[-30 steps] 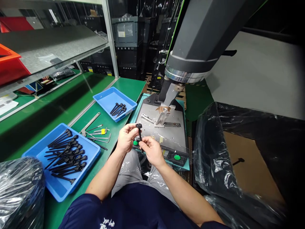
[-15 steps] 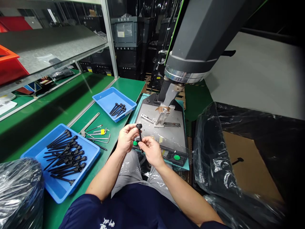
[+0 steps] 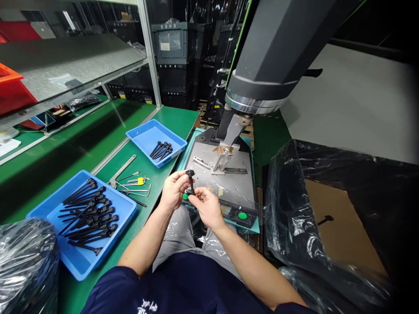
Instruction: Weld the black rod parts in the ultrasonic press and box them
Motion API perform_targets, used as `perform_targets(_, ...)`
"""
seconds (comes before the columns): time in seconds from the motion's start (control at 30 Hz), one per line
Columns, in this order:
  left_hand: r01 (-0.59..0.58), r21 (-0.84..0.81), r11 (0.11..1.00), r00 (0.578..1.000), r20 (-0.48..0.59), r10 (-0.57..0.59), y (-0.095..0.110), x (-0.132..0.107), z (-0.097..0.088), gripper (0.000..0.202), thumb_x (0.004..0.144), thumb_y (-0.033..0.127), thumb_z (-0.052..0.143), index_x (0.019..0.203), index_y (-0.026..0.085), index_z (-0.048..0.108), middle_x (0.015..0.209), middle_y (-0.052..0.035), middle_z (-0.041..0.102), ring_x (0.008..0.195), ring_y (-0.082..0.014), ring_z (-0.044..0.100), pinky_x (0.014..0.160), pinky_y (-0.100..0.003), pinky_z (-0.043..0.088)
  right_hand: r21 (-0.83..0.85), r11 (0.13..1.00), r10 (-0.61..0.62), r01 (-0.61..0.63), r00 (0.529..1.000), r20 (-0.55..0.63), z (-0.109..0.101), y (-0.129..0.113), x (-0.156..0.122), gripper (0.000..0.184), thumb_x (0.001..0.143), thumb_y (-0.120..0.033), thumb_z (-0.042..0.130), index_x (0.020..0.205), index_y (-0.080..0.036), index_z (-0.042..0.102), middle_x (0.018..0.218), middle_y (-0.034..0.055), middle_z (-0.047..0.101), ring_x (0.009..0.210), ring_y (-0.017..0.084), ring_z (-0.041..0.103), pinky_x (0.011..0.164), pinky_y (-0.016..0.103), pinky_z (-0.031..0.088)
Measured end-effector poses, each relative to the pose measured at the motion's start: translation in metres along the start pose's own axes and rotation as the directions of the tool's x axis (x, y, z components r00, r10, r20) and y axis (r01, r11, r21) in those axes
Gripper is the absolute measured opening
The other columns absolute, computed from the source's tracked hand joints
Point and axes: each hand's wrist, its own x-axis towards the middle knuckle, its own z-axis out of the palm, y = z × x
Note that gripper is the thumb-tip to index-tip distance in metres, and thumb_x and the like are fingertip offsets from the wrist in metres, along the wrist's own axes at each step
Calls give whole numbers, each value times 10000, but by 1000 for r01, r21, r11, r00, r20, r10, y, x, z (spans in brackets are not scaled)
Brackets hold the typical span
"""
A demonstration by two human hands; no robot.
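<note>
Black bolt-like part (image 3: 190,174), held head-up by the near-left edge of the metal plate (image 3: 237,189), left hand (image 3: 171,191) pinching near its head, right hand (image 3: 208,207) pinching lower, could drop should both fingertip grips slacken.

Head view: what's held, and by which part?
A black rod-shaped part: left hand by its thick top end, right hand lower on its shaft.
</note>
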Motion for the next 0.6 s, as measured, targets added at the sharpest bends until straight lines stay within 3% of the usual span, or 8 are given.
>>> perform_targets(0.4, -5, -13, 1000, 1000, 23, 6, -3, 5, -5, 339, 686, 328, 809, 953, 145, 710, 978, -95, 740, 705, -131, 678, 632, -236, 512, -118, 992, -56, 52, 998, -37, 1, 5, -1, 225, 770, -360, 719, 884, -203, 606, 699, -23, 554, 599, 141, 523, 554, 273, 442)
perform_targets(0.6, -35, 53, 998, 999, -12, 36, 4, 10, -9, 308, 637, 291, 827, 879, 133, 721, 889, -102, 758, 714, -160, 692, 637, -258, 523, -327, 934, -172, 145, 984, -54, -8, 12, -1, 167, 820, -355, 690, 882, -221, 612, 737, -7, 553, 656, 157, 544, 593, 278, 463)
